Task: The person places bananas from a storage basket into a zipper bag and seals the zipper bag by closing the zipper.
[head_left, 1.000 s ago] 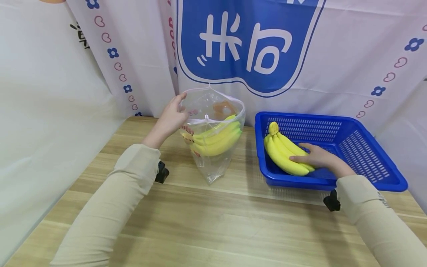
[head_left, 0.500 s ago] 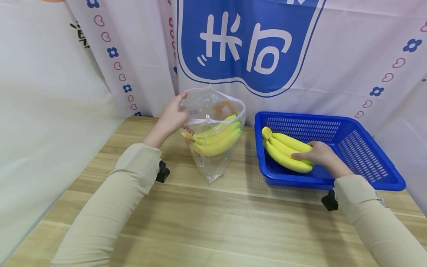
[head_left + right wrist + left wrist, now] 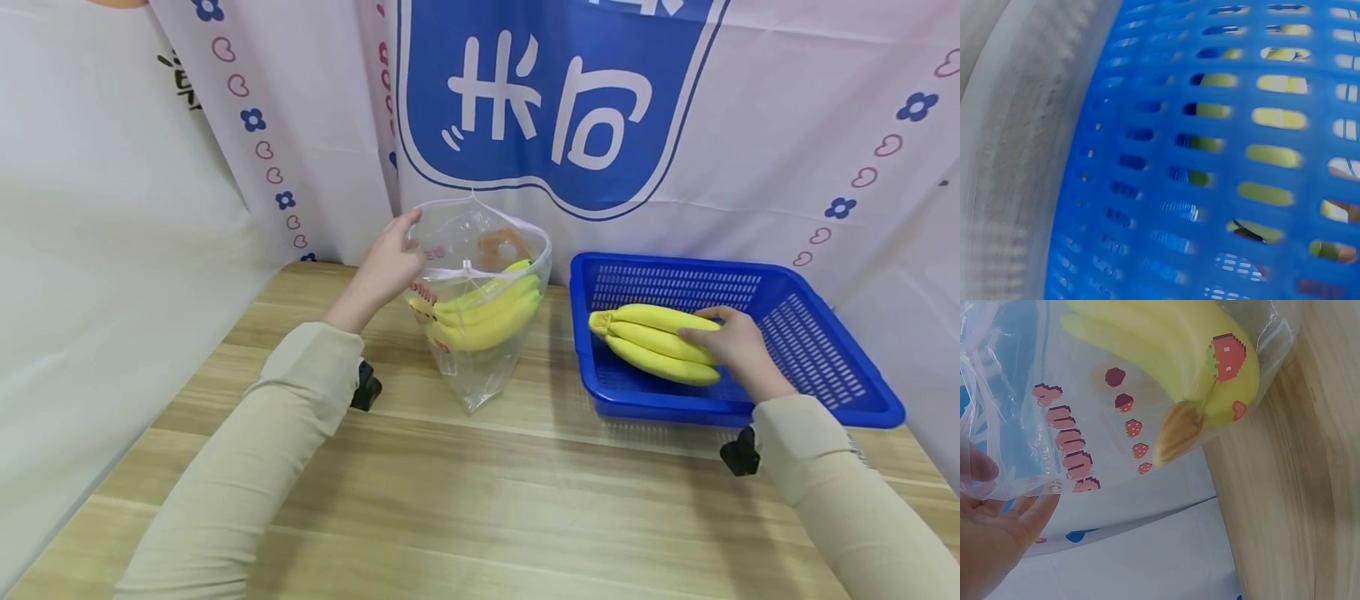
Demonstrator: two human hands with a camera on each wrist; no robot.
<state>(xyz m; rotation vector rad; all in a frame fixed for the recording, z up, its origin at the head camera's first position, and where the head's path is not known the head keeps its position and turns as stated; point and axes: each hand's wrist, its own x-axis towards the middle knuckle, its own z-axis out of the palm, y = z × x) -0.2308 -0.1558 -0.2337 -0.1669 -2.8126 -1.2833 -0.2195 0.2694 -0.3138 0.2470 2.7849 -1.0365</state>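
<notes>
My left hand [image 3: 384, 265] pinches the left edge of a clear zip bag [image 3: 461, 367] at its open mouth. In the left wrist view, the thumb and fingers [image 3: 1038, 509] lie on either side of the bag's edge, beside pink lettering and printed strawberries. Inside the bag lies one bunch of yellow bananas [image 3: 487, 325]. At the right, my right hand [image 3: 738, 346] grips the tip end of another banana bunch [image 3: 652, 340], which lies sideways in a blue basket [image 3: 637, 410], stem to the left. Through the basket's slots, the right wrist view shows only strips of yellow [image 3: 1272, 156].
The bag and basket stand side by side on a wooden table [image 3: 510, 500]. Behind them hangs a white cloth [image 3: 757, 150] with a blue printed panel. The basket's slotted wall [image 3: 1166, 125] fills most of the right wrist view.
In the basket, the right hand has turned the banana bunch from slanting to nearly level, its stem swinging down and left. The left hand keeps its place at the bag.
</notes>
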